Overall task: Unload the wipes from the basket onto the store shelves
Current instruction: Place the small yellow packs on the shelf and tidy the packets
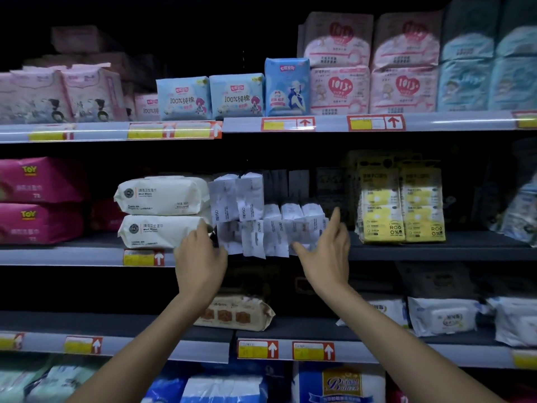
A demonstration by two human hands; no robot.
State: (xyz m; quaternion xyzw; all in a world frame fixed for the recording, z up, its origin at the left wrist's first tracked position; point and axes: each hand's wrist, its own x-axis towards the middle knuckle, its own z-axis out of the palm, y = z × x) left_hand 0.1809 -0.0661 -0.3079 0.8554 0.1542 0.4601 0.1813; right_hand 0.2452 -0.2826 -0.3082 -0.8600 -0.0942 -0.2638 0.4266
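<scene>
The small white wipe packs (270, 228) stand in a bunch on the middle shelf (436, 251), with some stacked on top of others. They sit between the big cream packs (162, 213) and the yellow packs (404, 210). The right hand (325, 251) is open, with straight fingers by the right end of the bunch. The left hand (200, 257) is at the left end. Its fingers are mostly hidden, so I cannot tell if it grips a pack. The packs look light, soft and squishy, and the smooth wrap may slip. I think it is best to press them gently from both ends so the top ones do not fall.
</scene>
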